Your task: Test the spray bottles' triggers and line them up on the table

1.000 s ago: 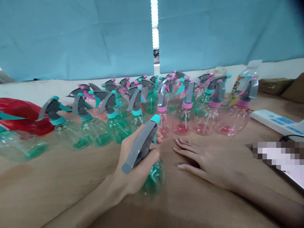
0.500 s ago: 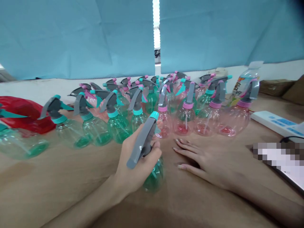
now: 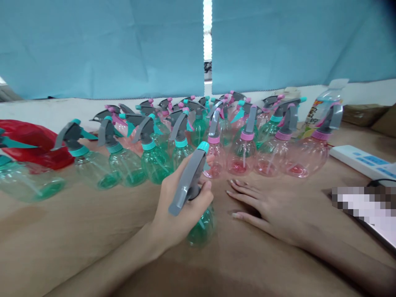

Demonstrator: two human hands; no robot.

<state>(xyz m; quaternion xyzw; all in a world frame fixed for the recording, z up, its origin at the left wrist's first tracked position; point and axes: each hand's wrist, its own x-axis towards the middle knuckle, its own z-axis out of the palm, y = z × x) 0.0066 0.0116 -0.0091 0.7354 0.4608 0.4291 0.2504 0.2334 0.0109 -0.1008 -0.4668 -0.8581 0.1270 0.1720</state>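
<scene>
My left hand is wrapped round the neck of a green spray bottle, whose grey trigger head with a teal nozzle rises above the fingers. The bottle stands upright on the brown table. To its right, my right hand lies palm down on the tabletop with fingers spread, holding nothing. Just beyond the hands is a row of spray bottles, green ones such as this one on the left and pink ones such as this one on the right.
More spray bottles stand behind the front row. At the far left lies a red plastic bag. On the right are a white power strip, a phone-like device, a clear labelled bottle and brown boxes. A blue cloth hangs behind.
The camera view has shifted slightly. Both hands keep nearly the same pose, with the left still round the green spray bottle and the right flat on the table.
</scene>
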